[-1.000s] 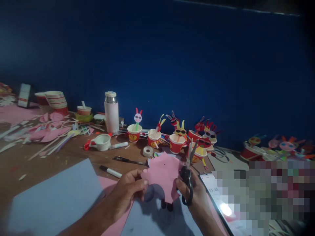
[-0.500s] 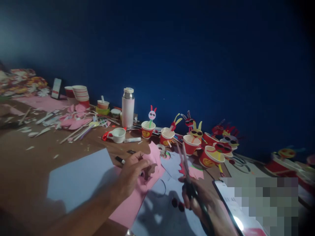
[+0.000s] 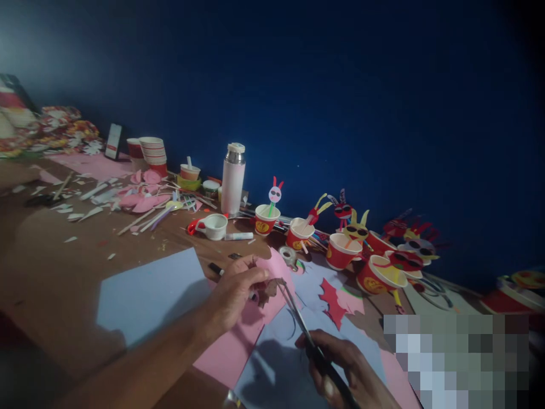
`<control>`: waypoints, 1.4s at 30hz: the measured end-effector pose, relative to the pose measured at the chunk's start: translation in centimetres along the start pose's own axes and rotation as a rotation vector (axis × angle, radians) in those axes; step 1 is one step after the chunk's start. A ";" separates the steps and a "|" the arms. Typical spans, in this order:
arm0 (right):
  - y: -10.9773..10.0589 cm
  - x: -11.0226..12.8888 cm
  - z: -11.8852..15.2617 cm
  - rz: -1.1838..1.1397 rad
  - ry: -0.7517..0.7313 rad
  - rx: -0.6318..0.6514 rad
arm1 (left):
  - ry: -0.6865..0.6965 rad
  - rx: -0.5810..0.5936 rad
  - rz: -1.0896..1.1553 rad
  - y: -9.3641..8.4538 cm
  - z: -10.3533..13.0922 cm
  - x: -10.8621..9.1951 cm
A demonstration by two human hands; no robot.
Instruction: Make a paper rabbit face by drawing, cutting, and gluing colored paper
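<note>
my left hand [image 3: 236, 292] pinches pink paper [image 3: 272, 278]; my right hand [image 3: 340, 366] grips scissors [image 3: 298, 315], blades slanting far-left, tips touching paper.

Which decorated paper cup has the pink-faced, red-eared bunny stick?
The leftmost decorated cup, nearest the white flask; the other cups carry red or yellow figures.

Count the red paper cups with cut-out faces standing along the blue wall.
5 clearly: first cup right of the flask, second, third, fourth nearest, fifth behind. More may hide behind the dark faces at right.
</note>
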State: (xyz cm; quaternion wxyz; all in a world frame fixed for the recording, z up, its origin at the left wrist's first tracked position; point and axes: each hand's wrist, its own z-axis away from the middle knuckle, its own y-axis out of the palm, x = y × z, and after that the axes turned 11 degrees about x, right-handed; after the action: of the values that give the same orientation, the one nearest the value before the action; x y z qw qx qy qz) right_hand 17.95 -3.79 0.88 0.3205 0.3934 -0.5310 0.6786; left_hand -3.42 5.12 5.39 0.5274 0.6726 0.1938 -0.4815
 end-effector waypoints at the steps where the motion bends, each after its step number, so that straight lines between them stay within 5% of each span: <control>1: 0.1 0.2 0.0 -0.005 -0.003 -0.002 | -0.008 -0.001 -0.001 0.0 0.0 0.2; 15: 0.5 1.2 -0.9 -0.089 0.021 0.088 | -0.120 0.005 -0.107 1.4 0.3 1.2; 26: 0.0 0.7 -1.1 -0.033 0.033 0.098 | -0.125 0.035 -0.127 0.9 0.2 1.5; 42: 0.9 3.3 -1.3 -0.314 0.069 0.229 | -0.124 0.056 -0.094 0.5 0.0 1.4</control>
State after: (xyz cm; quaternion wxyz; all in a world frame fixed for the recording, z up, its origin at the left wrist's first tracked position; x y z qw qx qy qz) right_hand 15.30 -2.63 3.21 0.3938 0.4818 -0.3712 0.6892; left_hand -2.43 4.56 4.45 0.4963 0.6459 0.1787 -0.5519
